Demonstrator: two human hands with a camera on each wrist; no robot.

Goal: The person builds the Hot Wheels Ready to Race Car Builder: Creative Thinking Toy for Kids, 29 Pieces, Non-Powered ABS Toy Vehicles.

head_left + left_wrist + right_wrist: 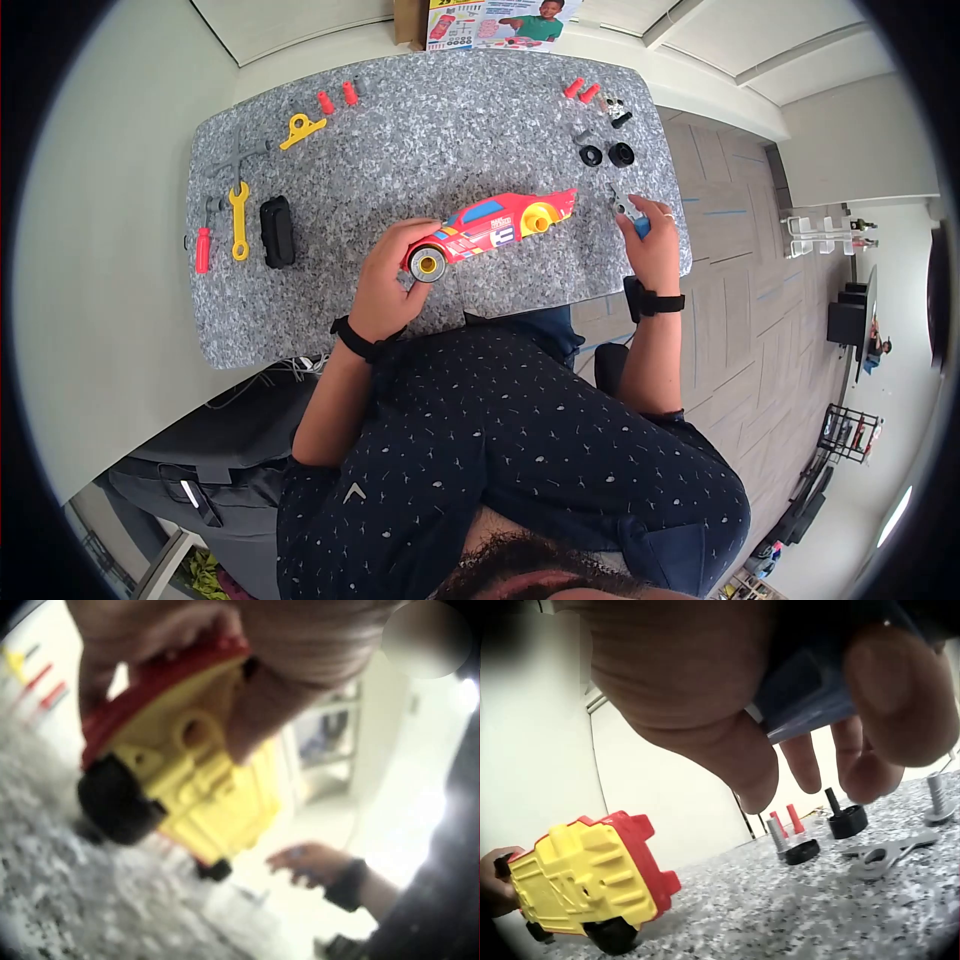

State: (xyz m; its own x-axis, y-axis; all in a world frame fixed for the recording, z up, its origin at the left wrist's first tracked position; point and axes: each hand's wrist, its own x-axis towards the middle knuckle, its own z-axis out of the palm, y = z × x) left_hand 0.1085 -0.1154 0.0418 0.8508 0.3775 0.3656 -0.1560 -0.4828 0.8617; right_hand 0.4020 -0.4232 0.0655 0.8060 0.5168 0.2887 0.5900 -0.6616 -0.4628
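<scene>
The left hand point(385, 285) grips the front end of a red toy car point(490, 226), beside its mounted wheel point(427, 264). The car is tilted, and its yellow underside point(217, 780) faces the left wrist camera; the same underside point(585, 881) shows in the right wrist view. At the table's right side, the right hand point(655, 248) holds a blue object point(641, 226) between thumb and fingers, partly hidden by them; this blue object point(806, 694) hangs above the tabletop in the right wrist view. Just beyond the fingertips lies a flat grey part point(889, 853).
Black wheels point(621, 154), red pieces point(574, 88) and small bolts are at the back right. On the left are a yellow wrench point(239, 220), a black part point(277, 232), a red-handled screwdriver point(203, 250), a grey cross-shaped tool point(237, 158) and a yellow bracket point(301, 131). A printed box point(500, 24) stands behind.
</scene>
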